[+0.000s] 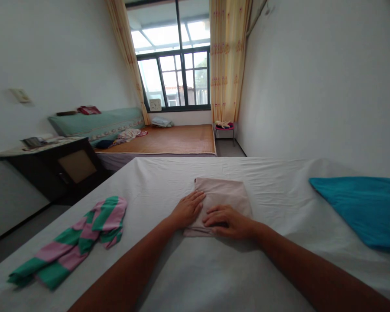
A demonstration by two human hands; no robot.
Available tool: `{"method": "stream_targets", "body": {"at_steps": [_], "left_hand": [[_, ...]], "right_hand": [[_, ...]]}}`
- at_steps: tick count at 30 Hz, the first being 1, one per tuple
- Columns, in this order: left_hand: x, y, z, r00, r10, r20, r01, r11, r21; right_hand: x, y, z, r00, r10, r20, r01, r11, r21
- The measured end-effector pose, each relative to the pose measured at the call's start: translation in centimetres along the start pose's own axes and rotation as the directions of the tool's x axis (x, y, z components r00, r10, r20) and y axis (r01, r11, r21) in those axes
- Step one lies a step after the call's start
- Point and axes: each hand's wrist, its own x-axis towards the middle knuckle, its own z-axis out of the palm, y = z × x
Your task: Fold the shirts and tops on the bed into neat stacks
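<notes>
A folded pale pink cloth (pixel 225 195) lies on the white sheet of the bed (pixel 169 177) in front of me. My left hand (pixel 187 209) rests flat on its near left edge with fingers stretched out. My right hand (pixel 229 222) lies palm down on the cloth's near right part, fingers pointing left and pressing on the fabric. Neither hand grips anything.
A green and pink striped garment (pixel 81 242) lies crumpled at the bed's left. A teal cloth (pixel 364 208) is spread at the right. Beyond stand a dark cabinet (pixel 61 169), a second bed with a mat (pixel 169 139), a small stool (pixel 225 128) and a window (pixel 178 73).
</notes>
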Motion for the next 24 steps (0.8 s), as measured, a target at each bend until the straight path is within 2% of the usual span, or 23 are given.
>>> {"method": "stream_targets", "body": {"at_steps": [5, 6, 8, 10, 12, 15, 20, 24], "left_hand": [[-0.1, -0.9, 0.5, 1.000, -0.022, -0.002, 0.022, 0.999, 0.035], [-0.1, -0.9, 0.6, 1.000, -0.027, -0.002, 0.027, 0.999, 0.038], [0.0, -0.9, 0.6, 0.999, -0.047, -0.007, 0.047, 0.998, 0.045], [0.0, -0.9, 0.6, 0.997, -0.076, -0.012, 0.076, 0.996, 0.053], [0.0, -0.8, 0.5, 0.995, -0.102, -0.013, 0.103, 0.993, 0.063], [-0.1, -0.5, 0.3, 0.991, -0.131, -0.006, 0.131, 0.988, 0.079], [-0.2, -0.1, 0.0, 0.983, -0.183, 0.009, 0.181, 0.978, 0.100], [-0.1, -0.1, 0.0, 0.979, -0.202, 0.015, 0.200, 0.974, 0.110]], "right_hand": [[0.1, -1.9, 0.1, 0.985, -0.070, 0.160, 0.041, 0.983, 0.178], [0.1, -2.1, 0.2, 0.982, -0.081, 0.173, 0.044, 0.977, 0.210], [0.2, -2.2, 0.4, 0.994, -0.022, 0.109, -0.001, 0.978, 0.210], [0.2, -1.5, 0.7, 0.995, 0.097, -0.031, -0.094, 0.991, 0.092], [0.0, -0.2, 0.8, 0.972, 0.184, -0.145, -0.201, 0.973, -0.113], [-0.9, 2.2, 0.4, 0.943, 0.275, -0.186, -0.327, 0.871, -0.366], [-2.2, 5.1, -0.7, 0.876, 0.428, -0.221, -0.479, 0.733, -0.483], [-2.4, 5.2, -0.8, 0.809, 0.504, -0.303, -0.585, 0.633, -0.508]]}}
